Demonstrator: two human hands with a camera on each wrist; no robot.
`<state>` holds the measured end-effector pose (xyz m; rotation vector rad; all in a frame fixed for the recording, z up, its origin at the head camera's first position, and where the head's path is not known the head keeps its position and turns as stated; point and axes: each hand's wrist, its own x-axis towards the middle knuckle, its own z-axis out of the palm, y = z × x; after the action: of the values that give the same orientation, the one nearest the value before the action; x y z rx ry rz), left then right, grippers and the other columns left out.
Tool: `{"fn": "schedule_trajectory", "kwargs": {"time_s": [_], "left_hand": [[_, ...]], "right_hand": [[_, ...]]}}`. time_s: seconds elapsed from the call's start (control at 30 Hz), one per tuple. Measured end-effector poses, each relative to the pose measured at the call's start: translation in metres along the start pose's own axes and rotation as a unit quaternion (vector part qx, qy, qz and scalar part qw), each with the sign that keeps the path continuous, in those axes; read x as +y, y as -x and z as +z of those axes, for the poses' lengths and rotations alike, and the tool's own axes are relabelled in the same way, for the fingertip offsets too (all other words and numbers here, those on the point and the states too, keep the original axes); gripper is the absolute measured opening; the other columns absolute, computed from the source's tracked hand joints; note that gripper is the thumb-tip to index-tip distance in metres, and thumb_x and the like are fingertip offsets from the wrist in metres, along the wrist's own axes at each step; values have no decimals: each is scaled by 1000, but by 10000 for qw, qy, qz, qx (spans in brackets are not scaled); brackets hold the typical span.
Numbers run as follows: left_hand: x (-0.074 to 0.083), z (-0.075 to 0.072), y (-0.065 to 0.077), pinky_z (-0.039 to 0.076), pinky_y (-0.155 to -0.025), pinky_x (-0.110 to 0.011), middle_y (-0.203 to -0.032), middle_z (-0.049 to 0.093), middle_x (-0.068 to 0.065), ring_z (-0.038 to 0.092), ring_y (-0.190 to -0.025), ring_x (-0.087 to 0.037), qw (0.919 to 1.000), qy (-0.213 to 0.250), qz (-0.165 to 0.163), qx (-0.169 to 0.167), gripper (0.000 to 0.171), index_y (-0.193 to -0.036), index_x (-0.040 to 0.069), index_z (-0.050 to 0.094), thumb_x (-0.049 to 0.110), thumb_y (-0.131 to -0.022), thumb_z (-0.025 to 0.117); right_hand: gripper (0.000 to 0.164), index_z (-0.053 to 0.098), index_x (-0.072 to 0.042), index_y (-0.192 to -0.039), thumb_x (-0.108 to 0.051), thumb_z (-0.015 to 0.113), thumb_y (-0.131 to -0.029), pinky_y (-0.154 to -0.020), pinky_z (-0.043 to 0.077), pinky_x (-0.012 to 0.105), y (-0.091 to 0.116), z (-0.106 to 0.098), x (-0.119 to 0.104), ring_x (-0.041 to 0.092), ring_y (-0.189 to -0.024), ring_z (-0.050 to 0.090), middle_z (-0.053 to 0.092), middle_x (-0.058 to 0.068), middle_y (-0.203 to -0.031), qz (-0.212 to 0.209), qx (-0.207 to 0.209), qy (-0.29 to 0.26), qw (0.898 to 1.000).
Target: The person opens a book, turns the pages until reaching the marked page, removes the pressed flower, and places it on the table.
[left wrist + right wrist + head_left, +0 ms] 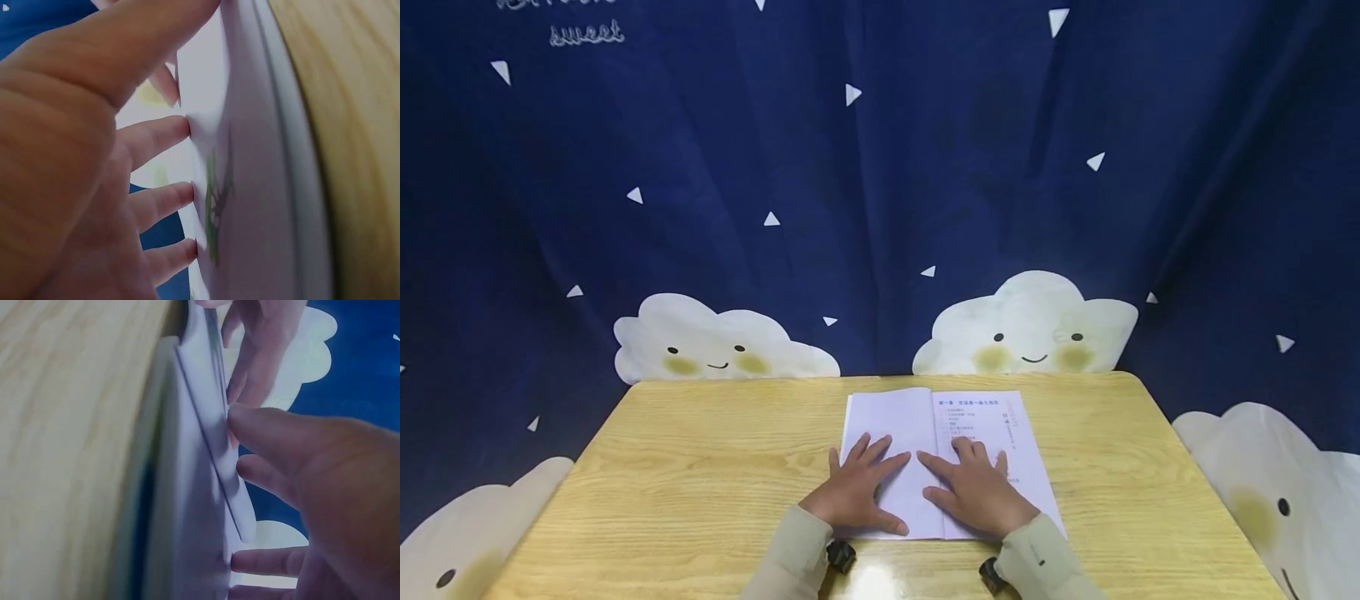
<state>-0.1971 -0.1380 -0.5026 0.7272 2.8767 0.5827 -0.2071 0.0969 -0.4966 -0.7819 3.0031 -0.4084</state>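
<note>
An open book [898,417] with white pages lies on the wooden table, its right page bearing blue heading text and printed lines. My left hand [859,483] rests on the left page with its fingers spread. On the right page, near the central fold, lies my right hand [976,490], its index finger and thumb pointing toward the fold. In the left wrist view, the fingertips [190,192] touch the page beside a green and grey print. In the right wrist view, the right thumb [262,428] touches the page near the raised fold.
The light wooden table [700,467] extends to both sides of the book. Behind it hangs a dark blue curtain [880,183] with white triangles and smiling clouds. A dark wrist device [841,555] sits at the left cuff, another [991,575] at the right.
</note>
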Motion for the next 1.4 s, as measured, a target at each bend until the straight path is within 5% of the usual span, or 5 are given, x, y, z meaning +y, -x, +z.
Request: {"fn": "schedule_trajectory", "kwargs": {"time_s": [0.4, 0.7, 1.13, 1.4], "left_hand": [[3, 2, 0, 6, -96, -81, -156, 29, -10, 16, -143, -44, 10000, -39, -38, 41, 100, -147, 28, 43, 67, -62, 77], [2, 2, -4, 5, -97, -80, -156, 30, -8, 16, -144, -42, 9999, 7, -115, 73, 101, -146, 30, 43, 69, -59, 77], [6, 13, 10, 8, -94, -82, -154, 33, -8, 20, -142, -44, 9999, 94, -73, 68, 103, -145, 31, 45, 69, -55, 79], [3, 5, 1, 6, -96, -81, -155, 32, -8, 18, -143, -43, 9998, 90, -68, 154, 103, -145, 30, 45, 69, -56, 78]], "right_hand": [[55, 50, -26, -142, -46, 59, -92, -101, 29, 66, 9, -16, 12, 40, -127, 44, 45, 18, -142, 72, 217, -864, 9960], [62, 46, -20, -144, -47, 61, -91, -104, 11, 73, 10, -24, 29, 44, -137, 29, 37, 24, -148, 445, 583, -1011, 9922], [88, 36, -14, -150, -60, 66, -81, -101, 2, 76, 28, -26, 57, 54, -138, 14, 22, 30, -153, 1543, 29, -1239, 9802], [103, 30, -14, -152, -69, 67, -73, -102, -1, 75, 20, -33, 68, 55, -139, 7, 18, 29, -154, 1776, -262, -1278, 9754]]}}
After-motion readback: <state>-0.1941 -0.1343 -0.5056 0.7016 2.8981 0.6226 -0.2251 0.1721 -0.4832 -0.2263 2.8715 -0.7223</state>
